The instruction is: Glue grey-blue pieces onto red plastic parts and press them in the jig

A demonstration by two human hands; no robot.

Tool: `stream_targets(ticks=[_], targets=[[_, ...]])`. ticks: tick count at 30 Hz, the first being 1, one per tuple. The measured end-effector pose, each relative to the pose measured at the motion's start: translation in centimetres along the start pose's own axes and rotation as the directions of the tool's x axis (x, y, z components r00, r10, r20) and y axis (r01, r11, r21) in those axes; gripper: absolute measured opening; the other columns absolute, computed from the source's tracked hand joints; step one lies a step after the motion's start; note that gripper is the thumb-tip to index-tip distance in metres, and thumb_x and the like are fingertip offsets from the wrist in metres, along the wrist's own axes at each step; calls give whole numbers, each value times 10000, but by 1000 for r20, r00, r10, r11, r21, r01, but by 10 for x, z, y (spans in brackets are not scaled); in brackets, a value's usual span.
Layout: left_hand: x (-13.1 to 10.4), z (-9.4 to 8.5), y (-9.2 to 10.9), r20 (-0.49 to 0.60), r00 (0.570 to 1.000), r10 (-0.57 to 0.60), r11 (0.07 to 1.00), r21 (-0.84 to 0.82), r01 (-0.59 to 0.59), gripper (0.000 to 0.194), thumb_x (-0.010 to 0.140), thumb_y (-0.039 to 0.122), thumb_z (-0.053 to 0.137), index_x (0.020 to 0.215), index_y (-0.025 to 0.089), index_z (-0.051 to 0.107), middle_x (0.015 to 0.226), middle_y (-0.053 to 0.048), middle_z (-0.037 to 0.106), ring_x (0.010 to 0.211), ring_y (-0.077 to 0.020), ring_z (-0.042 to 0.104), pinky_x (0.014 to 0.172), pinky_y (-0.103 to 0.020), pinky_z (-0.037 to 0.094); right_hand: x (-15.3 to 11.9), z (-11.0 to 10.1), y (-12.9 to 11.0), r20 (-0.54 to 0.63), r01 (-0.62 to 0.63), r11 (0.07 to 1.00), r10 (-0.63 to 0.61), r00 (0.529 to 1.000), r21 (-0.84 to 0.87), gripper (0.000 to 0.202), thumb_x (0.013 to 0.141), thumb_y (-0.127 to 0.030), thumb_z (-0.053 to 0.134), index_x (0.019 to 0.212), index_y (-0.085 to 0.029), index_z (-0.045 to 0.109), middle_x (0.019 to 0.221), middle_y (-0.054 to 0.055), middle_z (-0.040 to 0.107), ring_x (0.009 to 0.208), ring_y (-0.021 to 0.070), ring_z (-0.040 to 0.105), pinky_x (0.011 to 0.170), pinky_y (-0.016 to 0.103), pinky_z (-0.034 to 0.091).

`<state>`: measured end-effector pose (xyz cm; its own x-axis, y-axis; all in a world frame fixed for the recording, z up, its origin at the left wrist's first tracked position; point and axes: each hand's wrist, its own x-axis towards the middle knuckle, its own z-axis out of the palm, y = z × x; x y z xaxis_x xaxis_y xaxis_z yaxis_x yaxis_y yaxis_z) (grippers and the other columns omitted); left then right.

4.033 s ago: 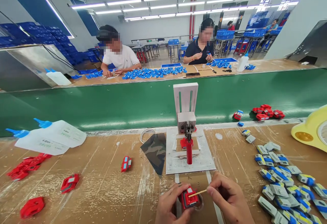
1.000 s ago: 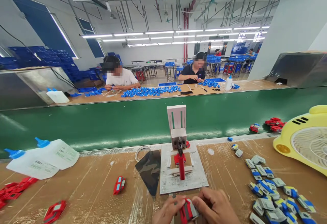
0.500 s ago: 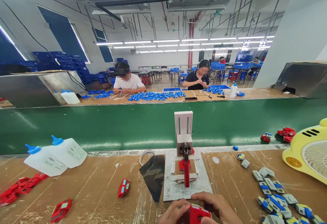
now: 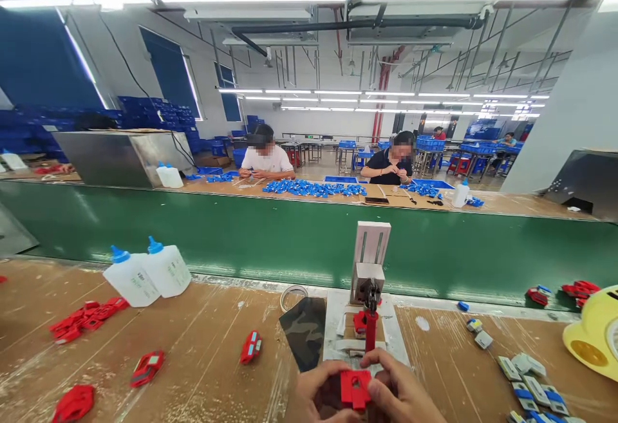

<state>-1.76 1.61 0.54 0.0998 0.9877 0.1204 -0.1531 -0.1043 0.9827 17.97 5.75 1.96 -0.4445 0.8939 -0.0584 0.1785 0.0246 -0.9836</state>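
Note:
At the bottom edge my left hand (image 4: 316, 392) and my right hand (image 4: 403, 394) together hold a small red plastic part (image 4: 355, 389) between their fingertips, its flat face turned up. Just beyond the hands stands a small white toggle press (image 4: 367, 262) with a red handle (image 4: 370, 336) on a white base plate (image 4: 333, 339).
Red parts (image 4: 87, 320) lie loose at left, with two white glue bottles (image 4: 147, 275) behind them. A camouflage patch (image 4: 304, 333), grey-and-blue parts (image 4: 528, 381) and a yellow fan (image 4: 596, 333) sit to the right. A green conveyor belt (image 4: 270, 236) runs across; two people work beyond it.
The camera has tilted up and swung left. The wooden stick that my right hand held earlier is gone, and both hands have turned the red part over between them.

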Motion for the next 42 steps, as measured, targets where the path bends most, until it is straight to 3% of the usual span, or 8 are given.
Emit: stream_targets(ticks=[3,5,11,15,18,32,38,42], targets=[[14,-8,11,-82,997,-14,1000,-18,13,441,657,462,863,993,197,757,877,-78,837,811,-261,776,731,-304,601,4,-16,-16,-291,45,993,-76,954,-111,573,774,-779,597,909,-224,643,553,-70,455,514,159,422,520,269,317],[29,-14,23,-134,990,-33,997,68,43,346,661,357,824,948,183,741,897,-89,839,848,-276,780,755,-314,601,9,-22,-31,-325,15,993,-53,944,-119,472,743,-669,714,870,-217,669,579,-63,458,567,169,431,559,275,319],[68,-20,43,-134,990,-32,968,242,64,234,595,187,702,825,165,740,797,-53,824,782,-252,757,725,-296,562,6,-14,-67,3,-104,987,104,995,123,551,575,-686,829,690,-198,601,517,-89,443,472,85,328,484,225,261],[81,-1,37,-62,997,-47,952,299,63,179,576,138,679,741,160,742,679,-6,773,681,-217,705,629,-264,503,-5,-21,-99,270,-260,756,114,956,601,641,630,-699,834,578,-233,397,396,-172,233,365,27,95,389,179,112],[87,17,33,-9,998,-58,953,297,58,240,588,140,677,813,145,761,706,-18,779,682,-212,697,626,-262,500,-6,-28,-115,330,-308,687,105,938,658,643,657,-657,854,565,-228,383,363,-180,203,329,20,82,364,166,114],[88,13,29,6,999,-51,917,397,44,196,618,157,653,799,145,728,647,22,691,602,-147,574,585,-237,425,-7,-34,-125,382,-324,702,81,921,634,575,764,-601,827,600,-201,447,404,-157,288,348,14,153,388,155,141],[96,33,24,5,999,-50,913,405,44,275,602,107,651,864,139,733,667,34,658,617,-141,537,598,-233,429,-9,-38,-95,320,-232,791,49,946,566,581,761,-665,778,609,-209,452,430,-145,296,353,18,170,386,171,112],[93,31,26,-7,1000,-25,911,412,26,224,625,121,638,830,149,722,656,46,623,614,-133,510,601,-225,422,-11,-37,-73,171,-223,894,168,971,388,549,679,-685,809,731,-204,549,501,-118,380,432,57,279,454,188,238]])
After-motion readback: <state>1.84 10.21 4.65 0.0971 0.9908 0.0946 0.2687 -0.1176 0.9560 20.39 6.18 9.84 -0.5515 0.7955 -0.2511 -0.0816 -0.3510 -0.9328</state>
